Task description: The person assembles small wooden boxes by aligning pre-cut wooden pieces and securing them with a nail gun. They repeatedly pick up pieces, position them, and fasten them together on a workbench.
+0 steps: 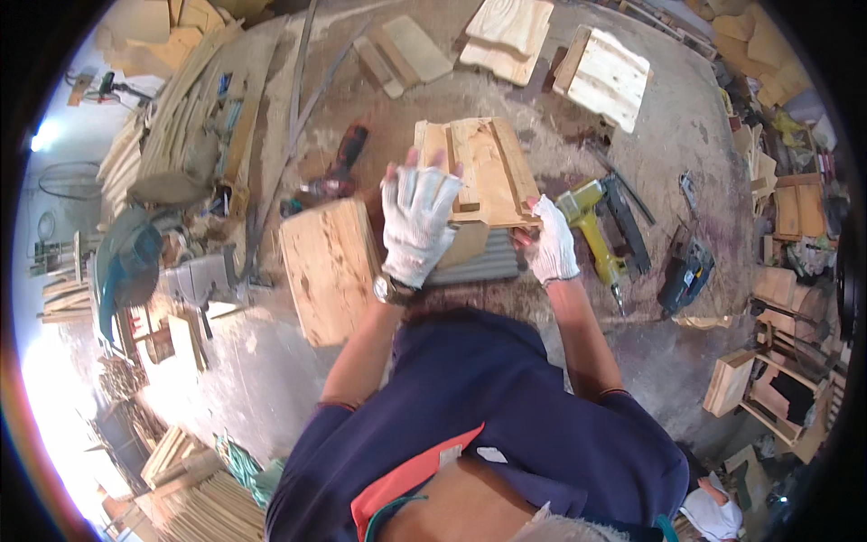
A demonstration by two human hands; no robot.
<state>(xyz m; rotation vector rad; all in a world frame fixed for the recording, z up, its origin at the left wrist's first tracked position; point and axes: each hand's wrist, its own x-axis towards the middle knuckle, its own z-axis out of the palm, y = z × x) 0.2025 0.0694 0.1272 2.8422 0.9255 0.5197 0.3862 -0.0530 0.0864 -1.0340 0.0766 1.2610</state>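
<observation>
A small wooden frame with a pale panel [483, 158] lies tilted in front of me, its near edge over a grey ridged piece [483, 262]. My right hand [553, 244], in a white glove with bare fingertips, grips the frame's near right corner between thumb and fingers. My left hand [418, 221], gloved the same way and with a watch at the wrist, lies flat over the frame's left side, fingers stretched out. It partly hides that side. A thick wooden board [330, 266] sits just left of my left hand.
Right of the frame lie a yellow nail gun [587, 217] and a dark power tool [686, 271]. A red-and-black cordless drill [343, 163] rests at the left. More wooden pieces [605, 77] lie along the bench's far side. A mitre saw [131, 262] stands far left.
</observation>
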